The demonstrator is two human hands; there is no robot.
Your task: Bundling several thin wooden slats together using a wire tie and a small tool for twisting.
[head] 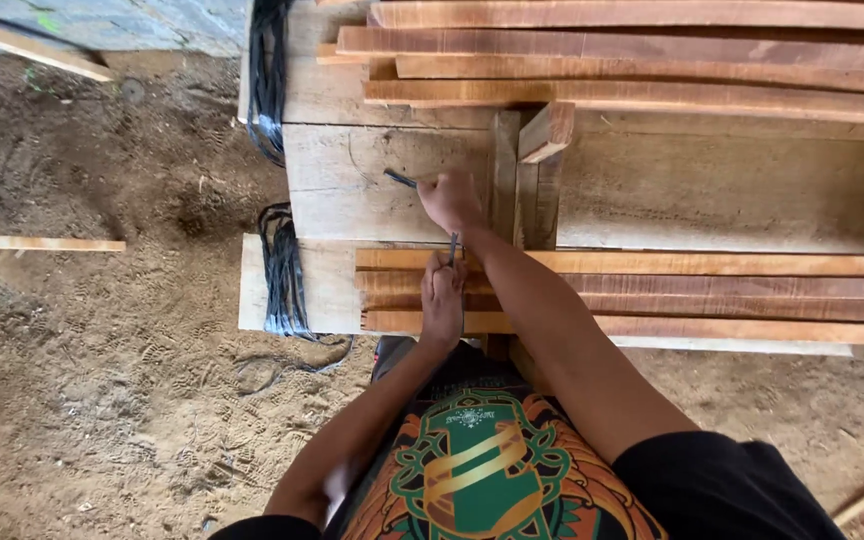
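Note:
My right hand (450, 200) is closed around a thin dark tool (400, 179), whose tip pokes out to the left over a pale wide board (382, 185). My left hand (442, 298) rests on a stack of reddish wooden slats (672, 295) and pinches a slim dark metal piece (454, 247) that stands up from its fingers. The two hands are close together, the right one just beyond the left. A short wooden block (546, 132) lies right of my right hand.
More long slats (652, 60) are piled at the far side of the workbench. Black cables (280, 270) hang off the bench's left edge. Sandy dirt ground (102, 350) spreads to the left, with a loose plank (37, 243) on it.

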